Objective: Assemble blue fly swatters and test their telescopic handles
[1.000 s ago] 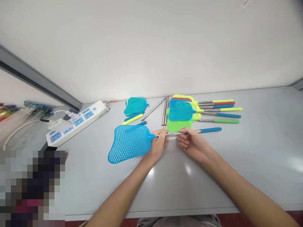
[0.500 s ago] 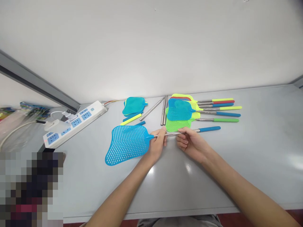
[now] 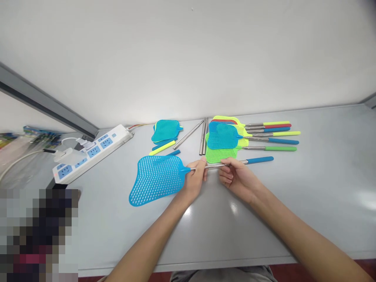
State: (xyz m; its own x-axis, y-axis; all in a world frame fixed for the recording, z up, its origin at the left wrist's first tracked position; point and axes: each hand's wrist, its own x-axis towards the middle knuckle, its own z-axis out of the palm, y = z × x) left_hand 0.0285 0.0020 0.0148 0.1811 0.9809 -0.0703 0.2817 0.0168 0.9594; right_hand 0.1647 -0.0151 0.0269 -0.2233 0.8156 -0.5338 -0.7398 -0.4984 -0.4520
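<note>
A blue fly swatter (image 3: pixel 158 180) with a perforated head, a metal rod and a blue grip lies across both my hands, its head to the left. My left hand (image 3: pixel 196 178) is closed round the rod just beside the head. Farther along the rod, my right hand (image 3: pixel 236 176) pinches the metal between thumb and fingers, short of the blue grip. Behind my right hand lie several complete fly swatters (image 3: pixel 223 137) in yellow, red, blue and green, overlapping, with their grips pointing right.
Loose swatter heads (image 3: pixel 166 131) are stacked at the back left, near a yellow grip tube (image 3: pixel 162 148) and blue ones. Metal rods (image 3: pixel 202 137) lie beside the finished pile. A white power strip (image 3: pixel 94 152) with plugs stands at left on the grey table (image 3: pixel 293 219).
Almost nothing differs. Both hands keep their hold on the swatter, and its head sits very slightly farther left in view.
</note>
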